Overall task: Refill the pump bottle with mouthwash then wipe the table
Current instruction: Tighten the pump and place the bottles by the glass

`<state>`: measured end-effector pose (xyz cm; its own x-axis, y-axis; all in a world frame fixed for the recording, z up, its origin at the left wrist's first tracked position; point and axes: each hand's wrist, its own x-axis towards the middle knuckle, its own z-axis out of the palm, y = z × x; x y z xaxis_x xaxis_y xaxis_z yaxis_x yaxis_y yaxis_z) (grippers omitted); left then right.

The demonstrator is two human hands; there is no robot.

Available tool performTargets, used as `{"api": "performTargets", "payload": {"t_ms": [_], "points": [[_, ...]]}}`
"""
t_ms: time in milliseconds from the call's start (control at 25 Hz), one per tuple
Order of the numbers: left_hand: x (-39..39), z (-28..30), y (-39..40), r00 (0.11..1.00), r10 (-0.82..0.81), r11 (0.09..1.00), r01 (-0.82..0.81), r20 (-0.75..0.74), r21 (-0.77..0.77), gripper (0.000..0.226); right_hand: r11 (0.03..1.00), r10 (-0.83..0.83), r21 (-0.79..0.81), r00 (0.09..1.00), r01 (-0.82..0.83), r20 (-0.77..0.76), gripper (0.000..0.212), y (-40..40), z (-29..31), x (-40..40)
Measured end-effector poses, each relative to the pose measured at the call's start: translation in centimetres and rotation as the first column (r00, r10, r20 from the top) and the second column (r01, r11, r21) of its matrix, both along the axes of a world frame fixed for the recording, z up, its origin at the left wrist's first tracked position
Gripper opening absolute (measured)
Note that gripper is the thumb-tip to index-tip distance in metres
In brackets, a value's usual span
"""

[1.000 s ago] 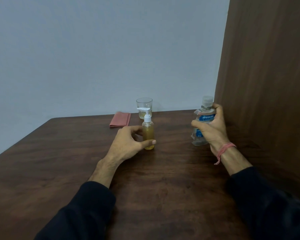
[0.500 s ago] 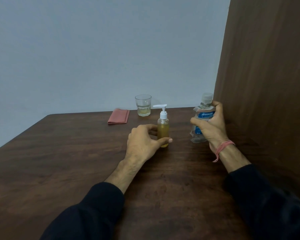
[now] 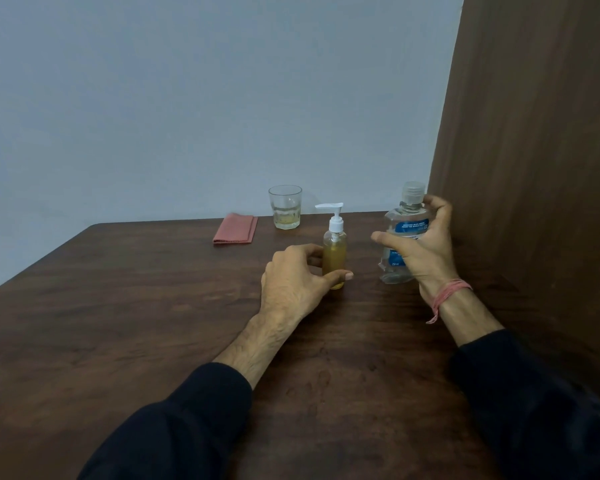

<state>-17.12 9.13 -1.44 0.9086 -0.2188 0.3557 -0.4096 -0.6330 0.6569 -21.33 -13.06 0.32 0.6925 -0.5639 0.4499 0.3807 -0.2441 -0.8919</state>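
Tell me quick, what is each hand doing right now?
Left hand: holds the pump bottle.
Right hand: holds the mouthwash bottle.

We have one head-worn view, looking forward and down across a brown table [image 3: 125, 323] toward a grey wall [image 3: 205, 98]; both forearms enter close from the lower frame.

The small pump bottle [image 3: 334, 258] of amber liquid stands upright on the table [image 3: 118, 306]; beside it, the clear, blue-labelled mouthwash bottle [image 3: 400, 233], capped; a folded pink cloth [image 3: 235, 229] lies behind.
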Motion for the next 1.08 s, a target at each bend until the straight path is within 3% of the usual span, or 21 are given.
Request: {"api": "performTargets", "payload": {"t_ms": [160,240,360,440,520,600,680,800,880,960,1080], "points": [[-0.1,0.1,0.1,1.0,-0.004,1.0,0.004,-0.007,0.016,0.074,0.993,-0.067,-0.088,0.991,0.078,0.113,0.109,0.9,1.0,-0.9],[-0.2,0.2,0.1,1.0,-0.015,1.0,0.015,-0.014,0.022,0.077,0.952,-0.186,-0.196,0.951,0.237,0.246,0.101,1.4,1.7,-1.5],[-0.4,0.4,0.3,0.999,-0.041,0.999,0.041,-0.028,0.003,0.074,0.715,-0.307,-0.435,0.804,0.548,0.509,0.067,2.8,2.2,-2.3],[-0.4,0.3,0.5,0.999,-0.047,0.999,0.047,-0.013,0.0,0.064,0.602,-0.198,-0.577,0.803,0.552,0.562,0.044,4.2,2.0,-2.2],[-0.4,0.0,0.6,0.998,-0.063,0.998,0.062,0.003,0.007,0.054,0.597,-0.096,-0.69,0.89,0.41,0.447,0.039,5.7,1.4,-1.9],[-0.4,0.0,0.5,0.996,-0.093,0.996,0.092,0.005,0.019,0.048,0.596,-0.076,-0.759,0.959,0.263,0.272,0.052,6.3,0.9,-1.7],[-0.3,0.0,0.4,0.991,-0.132,0.991,0.131,0.014,0.022,0.049,0.623,-0.07,-0.771,0.991,0.134,0.116,0.066,6.2,0.6,-1.5],[0.2,-0.3,0.8,0.973,-0.23,0.973,0.23,-0.025,0.001,0.054,0.663,-0.053,-0.746,0.998,0.062,0.036,0.078,6.1,0.4,-1.3],[1.5,-0.2,1.8,0.898,-0.388,0.92,0.365,-0.206,-0.142,0.073,0.678,-0.042,-0.735,0.999,0.024,-0.006,0.088,6.4,-0.1,-1.2],[3.8,0.1,2.9,0.822,-0.477,0.863,0.37,-0.311,-0.345,0.088,0.676,-0.057,-0.737,0.998,0.01,-0.039,0.1,6.6,-0.7,-0.9],[7.9,0.4,3.8,0.891,-0.331,0.889,0.184,-0.311,-0.419,0.089,0.687,-0.101,-0.725,0.995,0.051,-0.026,0.106,6.9,-1.1,0.1]]}}
